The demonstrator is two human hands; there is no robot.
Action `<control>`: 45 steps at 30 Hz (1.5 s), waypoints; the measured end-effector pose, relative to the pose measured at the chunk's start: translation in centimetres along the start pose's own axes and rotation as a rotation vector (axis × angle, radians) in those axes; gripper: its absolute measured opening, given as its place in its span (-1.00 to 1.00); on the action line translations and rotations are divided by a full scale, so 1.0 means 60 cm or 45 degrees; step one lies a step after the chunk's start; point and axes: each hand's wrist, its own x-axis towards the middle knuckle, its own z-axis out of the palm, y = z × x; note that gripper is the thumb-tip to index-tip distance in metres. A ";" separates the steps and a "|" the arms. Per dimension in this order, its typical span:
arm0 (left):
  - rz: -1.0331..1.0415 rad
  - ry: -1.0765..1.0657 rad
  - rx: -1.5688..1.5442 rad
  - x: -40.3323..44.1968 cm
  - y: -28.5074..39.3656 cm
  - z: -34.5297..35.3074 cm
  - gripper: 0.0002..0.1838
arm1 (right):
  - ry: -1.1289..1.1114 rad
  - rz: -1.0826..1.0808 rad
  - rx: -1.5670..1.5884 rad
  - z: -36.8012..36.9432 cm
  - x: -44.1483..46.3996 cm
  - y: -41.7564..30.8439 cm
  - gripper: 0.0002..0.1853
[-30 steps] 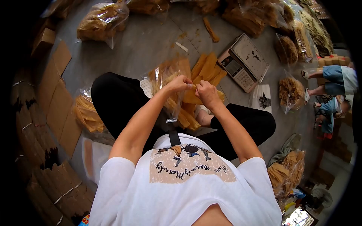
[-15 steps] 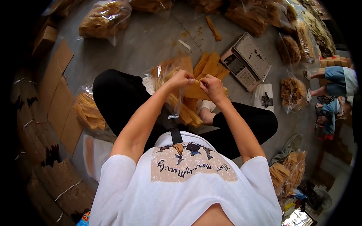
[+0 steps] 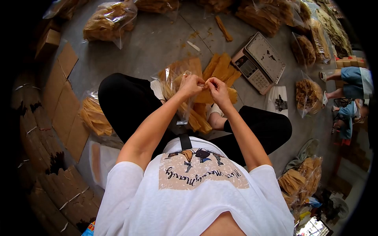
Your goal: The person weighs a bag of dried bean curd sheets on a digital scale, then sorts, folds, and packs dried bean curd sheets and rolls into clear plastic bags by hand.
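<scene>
My left hand (image 3: 190, 85) and my right hand (image 3: 217, 91) meet in front of me, fingers pinched closed, tips almost touching. What they pinch is too small to make out. Under and beside my left hand stands a clear plastic bag (image 3: 168, 82) with yellow-brown dried sheets in it, between my bent legs. More such sheets (image 3: 221, 67) lie loose just beyond my right hand. Another bundle of long folded sheets (image 3: 199, 121) sits below my hands, near my foot.
A digital scale (image 3: 258, 63) stands on the floor to the right, with a white plastic sheet (image 3: 280, 98) by it. Filled bags (image 3: 108, 21) lie around. Flattened cardboard (image 3: 59, 98) is at left. Two other people (image 3: 350, 80) are at far right.
My right hand has turned slightly and drawn in closer to my left fingertips. My left hand has shifted only a little. The bag and sheets stay in place.
</scene>
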 end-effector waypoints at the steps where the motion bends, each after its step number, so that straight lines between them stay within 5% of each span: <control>1: 0.028 0.027 0.047 -0.001 -0.001 0.002 -0.69 | -0.018 0.124 0.280 0.008 0.002 -0.002 -0.90; 2: 0.056 0.054 0.093 -0.002 -0.001 0.002 -0.69 | -0.038 0.247 0.560 0.011 0.006 -0.008 -0.88; 6: 0.081 -0.007 0.123 -0.011 -0.010 -0.011 -0.73 | 0.176 0.279 0.604 -0.039 0.039 -0.057 -0.78; 7: 0.107 -0.018 0.135 -0.013 -0.009 -0.016 -0.75 | 0.388 -0.127 0.073 -0.051 0.055 -0.050 -0.70; 9: 0.147 -0.034 0.144 -0.012 -0.012 -0.021 -0.76 | 0.591 -0.524 -0.480 -0.077 0.059 -0.026 -0.61; 12: 0.327 0.190 0.399 -0.022 -0.019 -0.026 -0.74 | 0.374 -0.461 -0.974 -0.110 0.033 -0.018 -0.45; 14: 0.330 0.307 0.372 -0.022 -0.035 -0.012 -0.73 | -0.735 0.240 -0.745 -0.137 -0.008 -0.060 -0.47; 16: 0.329 0.418 0.353 -0.030 -0.036 -0.006 -0.73 | -0.528 0.168 -0.596 -0.111 -0.058 -0.059 -0.61; 18: 0.061 0.901 0.482 -0.035 -0.024 0.002 -0.76 | -0.392 0.283 -0.320 -0.081 -0.079 -0.033 -0.64; 19: 0.059 0.900 0.486 -0.034 -0.035 0.008 -0.76 | -0.310 0.318 -0.176 -0.067 -0.090 -0.020 -0.64; 21: -0.732 0.309 -0.242 -0.029 -0.051 0.007 -0.74 | -0.252 0.312 -0.239 -0.037 -0.112 -0.026 -0.63; 23: -0.652 0.059 -0.557 -0.058 0.001 -0.009 -0.74 | -0.195 0.284 -0.294 -0.003 -0.111 -0.019 -0.62; 25: -0.297 0.201 -0.545 -0.061 0.024 0.028 -0.76 | 0.021 0.239 -0.405 0.033 -0.109 0.000 -0.62; 31: -0.197 0.468 -1.283 -0.047 0.122 -0.140 -0.88 | 0.063 -0.134 0.020 -0.047 -0.074 -0.126 -0.59; 33: -0.111 0.375 -1.350 -0.068 0.185 -0.205 -0.84 | 0.525 -0.439 -0.319 -0.092 -0.083 -0.164 -0.58; 36: 0.046 0.138 -1.426 -0.093 0.254 -0.242 -0.85 | 0.553 -0.170 0.225 -0.099 -0.097 -0.199 -0.61; 39: 0.290 0.485 -1.505 -0.069 0.259 -0.256 -0.89 | 0.493 -0.238 -0.187 -0.076 -0.108 -0.227 -0.58; 41: -0.226 0.352 -1.303 -0.035 0.203 -0.237 -0.90 | 0.252 0.023 -0.162 -0.071 -0.089 -0.190 -0.54; 42: -0.212 0.356 -1.298 -0.043 0.206 -0.235 -0.90 | -0.002 0.259 -0.134 -0.067 -0.067 -0.164 -0.50; 45: -0.235 0.141 -1.235 -0.078 0.199 -0.231 -0.88 | -0.159 0.325 0.026 -0.059 -0.045 -0.106 -0.46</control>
